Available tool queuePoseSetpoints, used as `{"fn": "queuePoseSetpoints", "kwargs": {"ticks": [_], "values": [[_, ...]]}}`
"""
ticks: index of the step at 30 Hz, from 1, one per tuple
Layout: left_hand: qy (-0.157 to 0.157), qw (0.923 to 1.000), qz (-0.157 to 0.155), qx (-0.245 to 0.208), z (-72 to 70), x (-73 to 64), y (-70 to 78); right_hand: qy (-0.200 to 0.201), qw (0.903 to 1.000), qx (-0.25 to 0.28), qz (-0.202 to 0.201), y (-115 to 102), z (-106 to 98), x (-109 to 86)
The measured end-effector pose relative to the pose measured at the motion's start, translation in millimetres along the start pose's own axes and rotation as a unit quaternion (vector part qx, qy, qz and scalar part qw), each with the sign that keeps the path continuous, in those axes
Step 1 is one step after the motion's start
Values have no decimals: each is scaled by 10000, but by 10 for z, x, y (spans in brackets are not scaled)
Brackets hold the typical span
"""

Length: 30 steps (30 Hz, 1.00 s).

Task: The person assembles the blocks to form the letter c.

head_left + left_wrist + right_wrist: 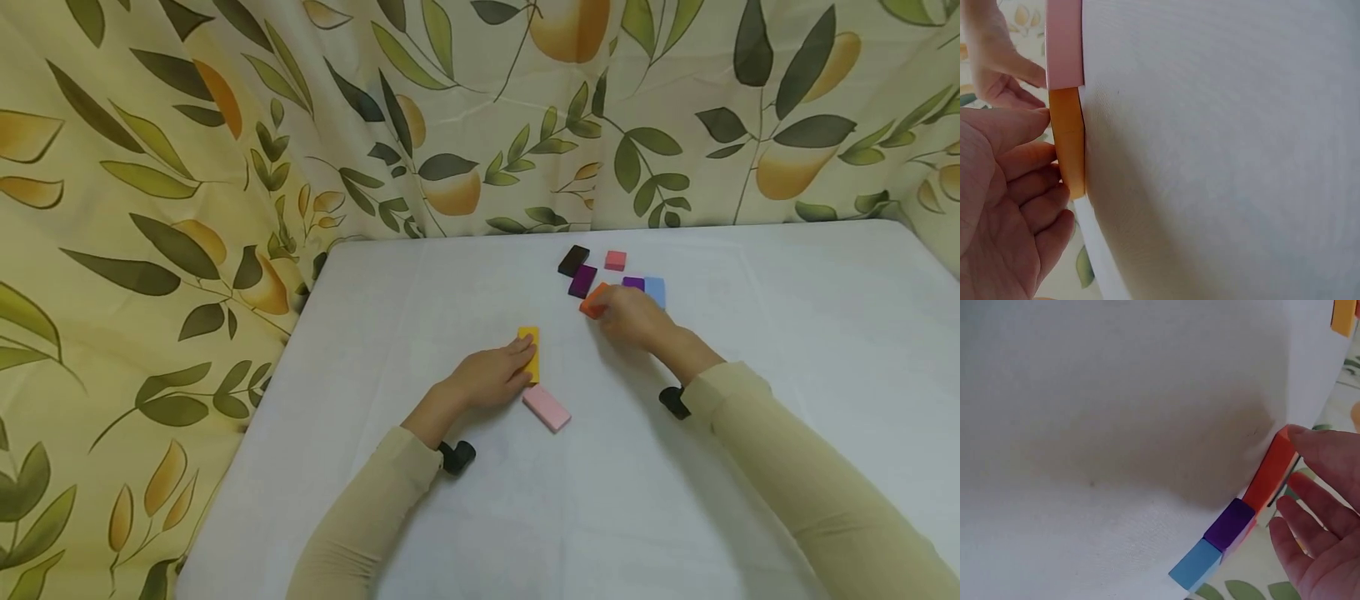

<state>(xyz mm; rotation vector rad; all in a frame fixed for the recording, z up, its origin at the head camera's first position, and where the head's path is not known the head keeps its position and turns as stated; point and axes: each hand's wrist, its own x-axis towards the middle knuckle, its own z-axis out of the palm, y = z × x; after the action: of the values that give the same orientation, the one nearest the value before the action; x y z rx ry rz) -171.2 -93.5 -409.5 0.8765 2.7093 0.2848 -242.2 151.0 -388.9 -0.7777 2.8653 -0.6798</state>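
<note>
In the head view, my left hand (489, 377) rests on a yellow block (531, 367) lying on the white table. The left wrist view shows its thumb and fingertips touching one face of that block (1069, 144). A pink block (547, 408) lies at an angle by the yellow block's near end. Farther right, my right hand (633, 318) pinches an orange block (595, 301) at the table. In the right wrist view, the thumb is at one end of the orange block (1270, 467), beside a purple block (1229, 524) and a light blue block (1196, 563).
Beyond the right hand lie a black block (573, 260), a dark plum block (582, 281) and a small coral block (616, 261). A leaf-and-fruit patterned curtain (465, 117) hangs behind and left of the white table (375, 317).
</note>
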Motion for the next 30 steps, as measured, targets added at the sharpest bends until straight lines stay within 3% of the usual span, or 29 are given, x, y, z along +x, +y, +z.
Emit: {"fn": "queuePoseSetpoints", "kwargs": {"ticks": [9, 15, 25, 30], "values": [[-36, 10000, -15, 36, -13, 9, -2, -164, 9993, -313, -107, 82, -6, 128], [-100, 9999, -49, 27, -1, 13, -6, -344, 9975, -475, -404, 142, 20, 189], [-100, 9999, -68, 113, 2, 13, 10, -180, 9951, -612, -753, 92, 40, 133], [-140, 9997, -104, 155, 15, 25, 3, -144, 9953, -609, -735, 50, 83, 138]]}}
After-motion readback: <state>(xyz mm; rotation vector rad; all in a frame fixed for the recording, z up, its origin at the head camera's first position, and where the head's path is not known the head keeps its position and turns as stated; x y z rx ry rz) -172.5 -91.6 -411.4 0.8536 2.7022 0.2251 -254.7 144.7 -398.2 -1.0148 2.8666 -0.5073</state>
